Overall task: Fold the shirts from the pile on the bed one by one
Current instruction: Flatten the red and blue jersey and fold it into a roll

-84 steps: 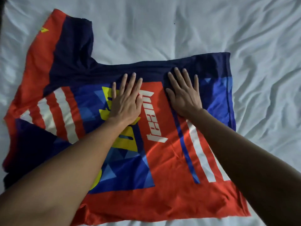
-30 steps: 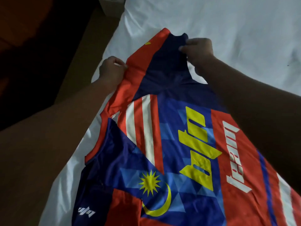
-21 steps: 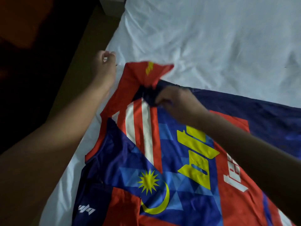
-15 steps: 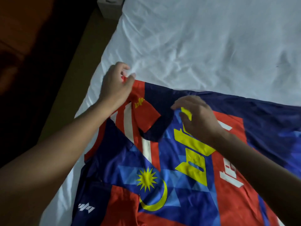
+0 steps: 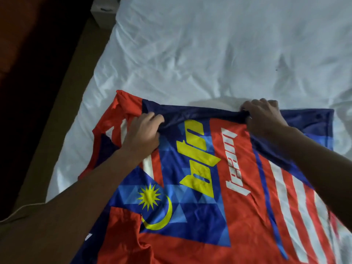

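Gripping the far navy edge of the shirt (image 5: 219, 187) on the bed (image 5: 200, 54), left hand (image 5: 142, 132) and right hand (image 5: 262, 117) have fingers clamped on cloth; folding looks barely started, and no pile shows.

A bedroom at home: a bed (image 5: 209, 54) under a wrinkled white sheet, dim floor (image 5: 28, 92) alongside.

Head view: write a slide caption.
Left hand and right hand grip the shirt by its navy edge, on a white sheet.
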The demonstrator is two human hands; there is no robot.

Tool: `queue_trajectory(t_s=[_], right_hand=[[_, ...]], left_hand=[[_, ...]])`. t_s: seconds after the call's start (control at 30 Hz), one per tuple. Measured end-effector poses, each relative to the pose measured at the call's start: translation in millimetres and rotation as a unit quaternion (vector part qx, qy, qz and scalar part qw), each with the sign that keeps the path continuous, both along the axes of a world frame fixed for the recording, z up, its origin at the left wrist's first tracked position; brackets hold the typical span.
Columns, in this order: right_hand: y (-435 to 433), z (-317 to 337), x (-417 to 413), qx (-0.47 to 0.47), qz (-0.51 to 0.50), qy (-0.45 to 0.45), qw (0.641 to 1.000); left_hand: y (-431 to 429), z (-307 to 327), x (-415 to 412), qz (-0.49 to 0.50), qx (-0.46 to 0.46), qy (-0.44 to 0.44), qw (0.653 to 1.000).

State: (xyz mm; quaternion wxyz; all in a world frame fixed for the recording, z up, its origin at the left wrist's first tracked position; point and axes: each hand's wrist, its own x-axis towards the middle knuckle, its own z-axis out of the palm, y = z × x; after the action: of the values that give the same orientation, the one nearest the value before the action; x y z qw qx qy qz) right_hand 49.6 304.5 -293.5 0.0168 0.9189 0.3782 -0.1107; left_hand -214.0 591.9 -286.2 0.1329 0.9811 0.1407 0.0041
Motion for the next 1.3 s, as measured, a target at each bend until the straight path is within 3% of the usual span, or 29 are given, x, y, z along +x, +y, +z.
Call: queue_trajectory(t_s=[0.17, 0.37, 0.57, 0.73, 1.0, 1.23, 1.3], right_hand=[[-66, 1, -13, 0.033, 0.032, -0.043, 0.998], [-92, -6, -9, 0.013, 0.027, -0.095, 0.995], [-131, 1, 42, -0.037, 0.003, -0.125, 0.991], [-186, 15, 24, 0.076, -0.032, -0.135, 0.987], [-268, -14, -37, 0.1, -0.06, -0.055, 0.992], [-264, 4, -57, 0.281, -0.117, -0.085, 0.949], [-269, 4, -66, 0.266, -0.108, -0.068, 0.956]], left_hand=[[-24, 14, -17, 0.001, 0.088, 0.086, 0.992], [-78, -1, 38, -0.057, 0.105, 0.028, 0.992], [-60, -19, 50, -0.038, 0.076, -0.002, 0.996], [-65, -6, 21, -0.012, 0.056, -0.074, 0.996], [-68, -17, -36, -0.013, 0.094, 0.024, 0.995], [-87, -4, -31, 0.012, 0.037, -0.04, 0.998], [-86, -7, -34, -0.004, 0.041, -0.015, 0.999]])
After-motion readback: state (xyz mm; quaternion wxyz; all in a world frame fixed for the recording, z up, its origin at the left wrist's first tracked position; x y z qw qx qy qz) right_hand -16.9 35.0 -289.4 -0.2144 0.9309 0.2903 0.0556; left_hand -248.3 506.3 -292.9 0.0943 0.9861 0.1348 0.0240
